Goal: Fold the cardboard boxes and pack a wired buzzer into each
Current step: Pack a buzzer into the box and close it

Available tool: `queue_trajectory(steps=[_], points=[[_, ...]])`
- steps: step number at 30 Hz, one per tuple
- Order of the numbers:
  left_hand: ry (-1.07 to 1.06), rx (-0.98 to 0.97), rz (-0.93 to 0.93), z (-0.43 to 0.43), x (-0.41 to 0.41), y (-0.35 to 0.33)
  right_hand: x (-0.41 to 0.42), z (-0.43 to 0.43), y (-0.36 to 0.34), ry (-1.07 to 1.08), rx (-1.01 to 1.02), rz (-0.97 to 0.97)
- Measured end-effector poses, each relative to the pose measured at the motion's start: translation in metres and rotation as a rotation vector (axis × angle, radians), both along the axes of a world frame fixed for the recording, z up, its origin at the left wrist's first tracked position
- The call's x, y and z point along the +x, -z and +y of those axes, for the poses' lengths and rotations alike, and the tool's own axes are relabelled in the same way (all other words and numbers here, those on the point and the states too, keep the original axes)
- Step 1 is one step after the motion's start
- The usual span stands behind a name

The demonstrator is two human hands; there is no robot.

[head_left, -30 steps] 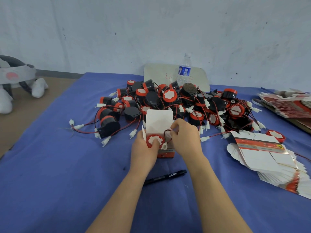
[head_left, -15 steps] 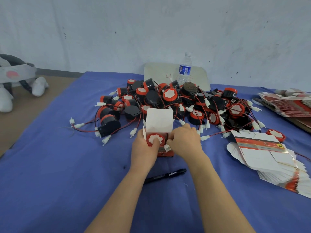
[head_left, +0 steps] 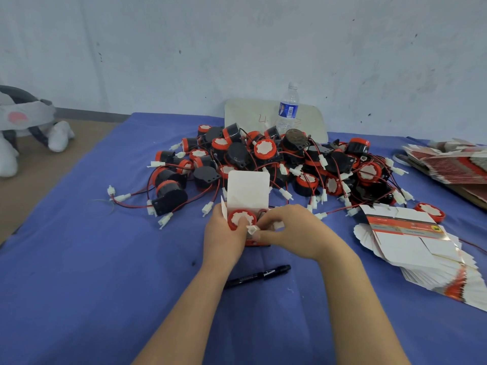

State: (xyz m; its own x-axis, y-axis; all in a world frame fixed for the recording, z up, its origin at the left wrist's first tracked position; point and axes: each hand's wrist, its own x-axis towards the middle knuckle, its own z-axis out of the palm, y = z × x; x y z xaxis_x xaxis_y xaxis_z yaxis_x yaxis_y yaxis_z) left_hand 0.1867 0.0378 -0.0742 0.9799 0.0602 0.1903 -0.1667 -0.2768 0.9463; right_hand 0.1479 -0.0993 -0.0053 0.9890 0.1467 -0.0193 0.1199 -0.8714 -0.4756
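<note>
Toy: on the floor, 10 o'clock of the work area, off the table.
Left hand: fingers curled round the box, thumb pressed on the buzzer.
Box: upright at table centre, lid flap raised. The buzzer sits in its mouth, red face up.
Right hand: closed in a pinch on the white plug at the box mouth.
Pen: 6 o'clock of the box, between the forearms.
Pile of loose buzzers: 12 o'clock of the box.
Bottle: upright behind the pile.
Flats: fanned stack, 3 o'clock of the box. A second stack lies at 2 o'clock.
</note>
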Motion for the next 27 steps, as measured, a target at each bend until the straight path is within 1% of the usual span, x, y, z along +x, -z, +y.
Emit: queue_trajectory(steps=[3, 5, 7, 9, 13, 20, 24, 27], points=[[0.005, -0.005, -0.004, 0.0, -0.001, 0.0, 0.005, 0.007, 0.006, 0.097, 0.0, -0.142], [0.005, -0.014, -0.002, 0.0, -0.001, -0.001, 0.011, 0.012, 0.011, 0.209, 0.026, -0.257], [0.003, -0.008, -0.001, 0.0, 0.0, 0.0, 0.018, 0.016, 0.014, 0.327, 0.057, -0.318], [0.003, -0.017, 0.001, -0.001, 0.0, 0.0, 0.023, 0.019, 0.016, 0.368, 0.067, -0.304], [0.003, -0.031, -0.001, 0.0, 0.0, 0.0, 0.028, 0.023, 0.017, 0.309, -0.007, -0.26], [-0.002, -0.025, 0.009, -0.002, 0.001, 0.001, 0.031, 0.024, 0.011, 0.312, -0.065, -0.21], [0.0, -0.029, 0.015, -0.001, 0.001, 0.003, 0.032, 0.028, 0.011, 0.318, -0.209, -0.167], [0.003, -0.033, 0.014, -0.001, 0.001, 0.003, 0.033, 0.025, 0.007, 0.308, -0.252, -0.116]])
